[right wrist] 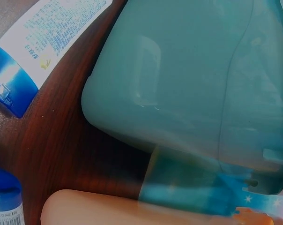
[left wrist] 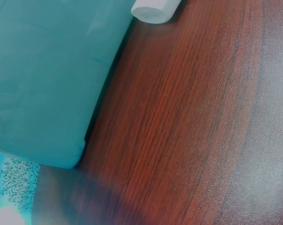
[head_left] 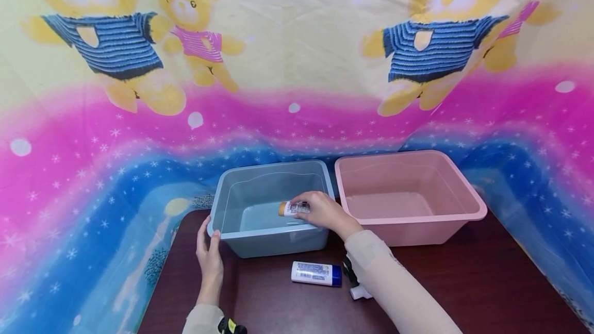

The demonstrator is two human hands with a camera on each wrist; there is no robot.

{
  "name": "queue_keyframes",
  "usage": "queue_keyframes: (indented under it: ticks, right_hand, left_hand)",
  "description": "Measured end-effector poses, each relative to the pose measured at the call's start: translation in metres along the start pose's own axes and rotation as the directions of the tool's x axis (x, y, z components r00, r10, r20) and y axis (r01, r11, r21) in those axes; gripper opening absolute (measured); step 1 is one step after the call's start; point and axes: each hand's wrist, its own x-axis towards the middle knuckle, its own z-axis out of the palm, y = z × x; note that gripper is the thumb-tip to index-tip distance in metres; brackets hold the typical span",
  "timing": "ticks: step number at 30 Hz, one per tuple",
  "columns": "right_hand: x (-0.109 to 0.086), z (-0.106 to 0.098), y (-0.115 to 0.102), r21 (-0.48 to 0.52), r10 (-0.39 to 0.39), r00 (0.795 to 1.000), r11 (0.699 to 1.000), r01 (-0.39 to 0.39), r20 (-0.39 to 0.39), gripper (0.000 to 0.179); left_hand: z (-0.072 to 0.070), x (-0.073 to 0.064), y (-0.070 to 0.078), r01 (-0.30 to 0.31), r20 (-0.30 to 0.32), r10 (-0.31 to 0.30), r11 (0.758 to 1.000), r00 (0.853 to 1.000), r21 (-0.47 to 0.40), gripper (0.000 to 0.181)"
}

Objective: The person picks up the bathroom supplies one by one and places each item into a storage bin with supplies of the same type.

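My right hand (head_left: 323, 209) holds a small white bottle with a yellow-orange cap (head_left: 293, 209) over the inside of the blue-grey bin (head_left: 283, 241). The bottle lies sideways in the fingers, cap to the left. At the bin's front left corner, my left hand (head_left: 211, 259) grips the rim, thumb at the front and fingers along the outer left side. On the table in front of the bin lies a white bottle with a blue cap (head_left: 315, 273), its printed label up. In the right wrist view this bottle (right wrist: 50, 37) shows beside the bin wall.
A pink bin (head_left: 417, 233) stands to the right of the blue-grey one. Another white bottle (head_left: 360, 292) lies partly hidden under my right forearm; its blue cap (right wrist: 5, 187) shows in the right wrist view. A bear-print cloth (head_left: 287, 66) hangs behind the dark wooden table (head_left: 264, 303).
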Motion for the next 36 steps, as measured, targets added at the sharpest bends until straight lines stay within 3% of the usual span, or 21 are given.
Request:
queue_keyframes:
  ticks: [7,20,24,32,36]
  right_hand:
    - [-0.001,0.001,0.001,0.021,-0.054,0.998,0.998,0.055,-0.045,0.029]
    - [-0.003,0.001,0.001,-0.009,-0.054,0.99,0.999,0.054,-0.131,0.026]
    - [-0.004,0.002,0.002,-0.036,-0.061,0.981,0.998,0.056,-0.186,0.024]
    - [-0.009,-0.001,-0.001,-0.049,-0.093,0.959,0.995,0.082,-0.269,0.023]
    - [-0.012,-0.003,-0.002,-0.061,-0.119,0.948,0.993,0.105,-0.295,0.023]
  left_hand:
    - [-0.003,0.006,-0.016,-0.013,-0.017,0.013,1.0,1.0,0.01,0.046]
    - [-0.001,0.006,-0.017,-0.02,-0.012,0.02,1.0,1.0,0.003,0.045]
    - [0.0,0.004,-0.014,-0.027,-0.003,0.027,1.0,1.0,-0.011,0.046]
    - [0.003,-0.006,0.008,-0.039,0.006,0.039,0.999,0.999,-0.001,0.046]
    - [0.001,-0.004,0.008,-0.041,0.003,0.041,0.999,0.999,-0.005,0.045]
